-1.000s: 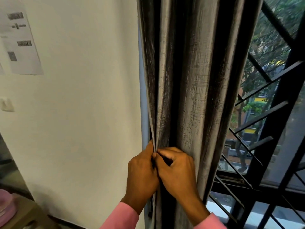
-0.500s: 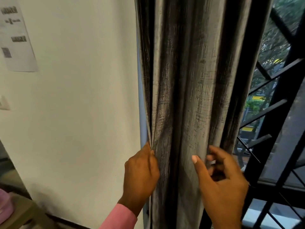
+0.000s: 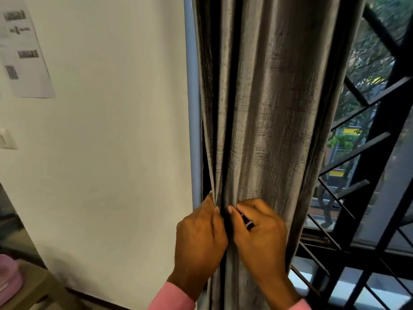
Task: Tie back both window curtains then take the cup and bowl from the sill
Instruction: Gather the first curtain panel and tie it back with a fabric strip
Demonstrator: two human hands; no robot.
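Early stage: the grey curtain (image 3: 263, 130) hangs bunched beside the window grille (image 3: 366, 171), untied. Left hand (image 3: 199, 238) pinches its edge fold; right hand (image 3: 257, 236) pinches a neighbouring fold (cup, bowl, sill unseen).

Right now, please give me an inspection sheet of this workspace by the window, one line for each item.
Surface: window sill, only a pale strip shows; no cup or bowl seen.
Job's things: grey curtain gathered in folds; no tie-back seen around it.
Clutter: pink object on a low stand, lower left.
Grips: left hand pinches the curtain's left edge; right hand closed on the folds beside it.
Cables: nothing seen.
Surroundings: white wall with a paper notice; black window grille, trees outside.
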